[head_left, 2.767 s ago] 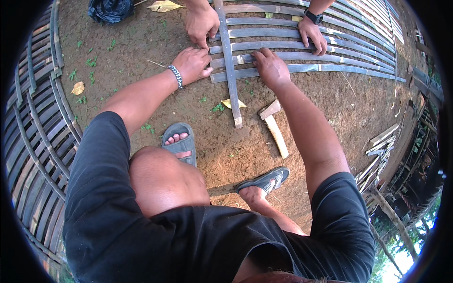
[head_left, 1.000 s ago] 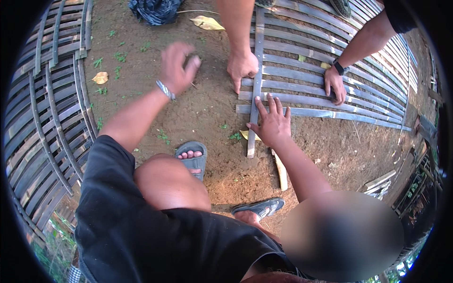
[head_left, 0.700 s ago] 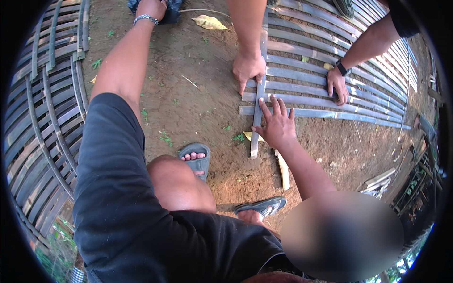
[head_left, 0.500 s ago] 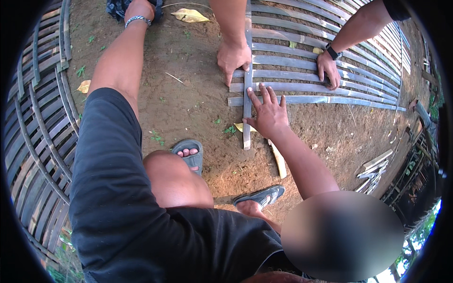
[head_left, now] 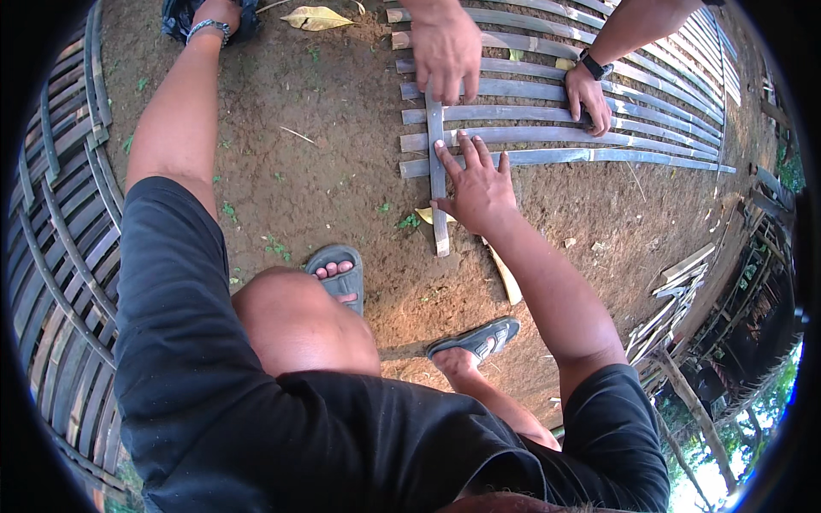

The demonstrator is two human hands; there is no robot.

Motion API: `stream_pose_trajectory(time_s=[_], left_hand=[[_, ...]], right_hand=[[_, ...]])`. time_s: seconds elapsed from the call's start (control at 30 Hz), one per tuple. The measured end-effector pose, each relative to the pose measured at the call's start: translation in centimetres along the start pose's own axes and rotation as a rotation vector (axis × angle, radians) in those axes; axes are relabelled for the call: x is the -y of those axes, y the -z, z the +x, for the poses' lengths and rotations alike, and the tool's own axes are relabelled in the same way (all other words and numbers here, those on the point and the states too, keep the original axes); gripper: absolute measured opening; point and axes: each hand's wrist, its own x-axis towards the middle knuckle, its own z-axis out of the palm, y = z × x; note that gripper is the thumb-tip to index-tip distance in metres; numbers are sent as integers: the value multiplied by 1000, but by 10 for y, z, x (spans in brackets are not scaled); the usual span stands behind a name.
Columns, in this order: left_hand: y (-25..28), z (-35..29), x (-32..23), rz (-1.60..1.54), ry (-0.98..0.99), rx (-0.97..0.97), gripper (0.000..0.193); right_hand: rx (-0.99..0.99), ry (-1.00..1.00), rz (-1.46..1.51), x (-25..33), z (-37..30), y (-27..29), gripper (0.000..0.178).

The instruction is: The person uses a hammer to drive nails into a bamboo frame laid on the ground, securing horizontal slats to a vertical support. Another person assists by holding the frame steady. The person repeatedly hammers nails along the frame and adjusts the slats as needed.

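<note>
My right hand (head_left: 481, 190) lies with its fingers spread over a narrow crosswise bamboo slat (head_left: 439, 205) and the nearest long slats, grasping nothing. Long grey bamboo slats (head_left: 547, 134) lie in spaced rows on the soil, and the crosswise slat sits over their left ends. At the upper left, my left hand (head_left: 220, 12) reaches to a crumpled black plastic bag (head_left: 178, 17); its fingers are hidden there. Another person's hand (head_left: 446, 56) is over the crosswise slat, covering its far part. That person's other hand, wearing a dark watch (head_left: 596, 65), presses on the slats farther right.
A finished-looking slatted bamboo panel (head_left: 64, 248) stands along the left side. My sandalled feet (head_left: 338, 274) are on the bare soil. A loose bamboo piece (head_left: 503, 272) lies near my right forearm, and a pile of split sticks (head_left: 676, 291) is at the right. A dry leaf (head_left: 316, 18) lies near the bag.
The other person's nearer hand has lifted from the slat crossing, moved farther away and turned its fingers down over the crosswise slat. My right hand stays on the slats. The view has shifted slightly.
</note>
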Motion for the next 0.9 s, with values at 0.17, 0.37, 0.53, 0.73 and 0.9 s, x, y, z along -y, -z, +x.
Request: stream_pose_trajectory(time_s=[0.17, 0.37, 0.53, 0.73, 0.9], left_hand=[[19, -11, -2, -69, 87, -58, 22], [82, -56, -44, -121, 62, -93, 19], [124, -81, -62, -293, 99, -117, 21], [123, -79, -56, -374, 41, -218, 20], [111, -73, -48, -459, 106, -228, 13]], right_hand=[[27, 12, -28, 2, 1, 3, 95], [36, -6, -25, 2, 0, 3, 96], [25, 5, -32, 3, -1, 3, 97], [3, 5, -5, 3, -2, 0, 97], [-34, 8, 0, 3, -2, -4, 97]])
